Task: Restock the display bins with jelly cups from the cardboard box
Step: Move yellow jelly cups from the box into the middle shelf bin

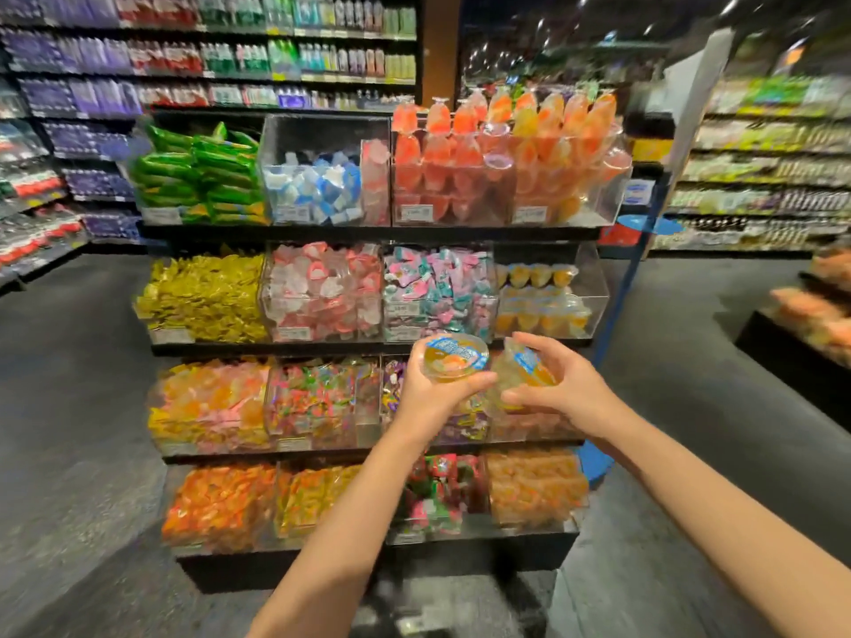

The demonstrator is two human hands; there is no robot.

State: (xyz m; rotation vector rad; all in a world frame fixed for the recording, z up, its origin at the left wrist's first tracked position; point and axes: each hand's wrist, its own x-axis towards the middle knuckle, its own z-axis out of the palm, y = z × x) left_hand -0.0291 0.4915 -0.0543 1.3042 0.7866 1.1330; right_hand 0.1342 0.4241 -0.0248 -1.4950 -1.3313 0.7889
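Observation:
My left hand (430, 393) grips a clear jelly cup (456, 359) with orange fruit and a blue-and-white lid that faces me. Beside it, my right hand (559, 389) holds a second jelly cup (525, 373) of the same kind, tilted on its side. Both hands are raised in front of the tiered display stand. Just above them, at the right end of the second shelf, a clear acrylic bin (594, 287) holds rows of matching yellow jelly cups (539, 315) and is only partly full. The cardboard box is out of view.
The stand carries several clear bins of wrapped sweets on four shelves. The top right bin (612, 200) is stacked high with orange jelly cups. Drink shelves (207, 52) line the back wall. A low display (810, 324) stands at the right across grey floor.

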